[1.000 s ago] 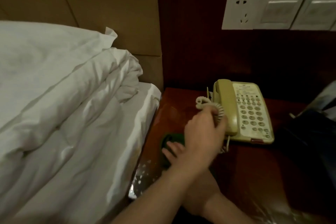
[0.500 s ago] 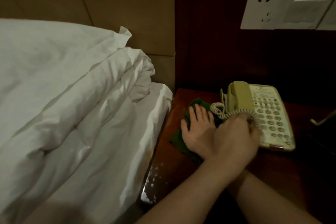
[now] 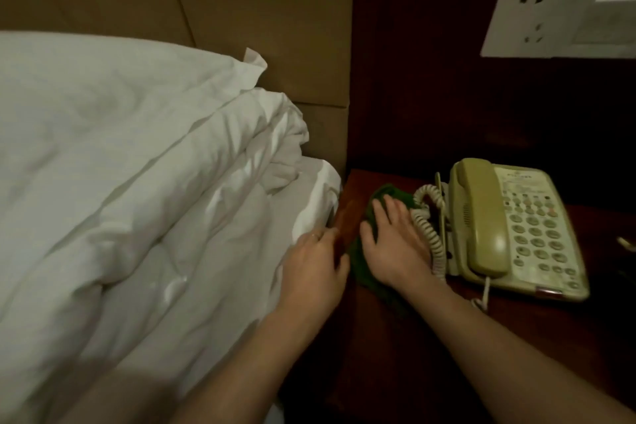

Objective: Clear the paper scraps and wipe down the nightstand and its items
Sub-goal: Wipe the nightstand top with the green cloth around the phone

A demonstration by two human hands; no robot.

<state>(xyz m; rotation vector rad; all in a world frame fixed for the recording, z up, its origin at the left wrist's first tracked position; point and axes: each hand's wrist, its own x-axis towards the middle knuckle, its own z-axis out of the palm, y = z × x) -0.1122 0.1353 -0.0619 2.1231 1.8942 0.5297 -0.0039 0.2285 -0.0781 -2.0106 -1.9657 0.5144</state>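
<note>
A dark green cloth (image 3: 377,287) lies on the left part of the dark wooden nightstand (image 3: 389,365). My right hand (image 3: 395,244) presses flat on the cloth with straight fingers, right beside the coiled cord (image 3: 432,237) of a beige telephone (image 3: 516,227). The handset sits in its cradle. My left hand (image 3: 311,268) rests with relaxed fingers at the nightstand's left edge, against the white bedsheet, and holds nothing. No paper scraps show on the visible part of the top.
A bed with a rumpled white duvet (image 3: 137,182) fills the left half, hard against the nightstand. A tan padded headboard (image 3: 258,10) stands behind it. White wall sockets (image 3: 530,21) sit on the dark panel above the telephone. Something pale shows at the right edge (image 3: 624,242).
My left hand has let go of the telephone cord and moved left to the nightstand's edge, uncrossing my arms. My right hand stays on the cloth, further back along the nightstand.
</note>
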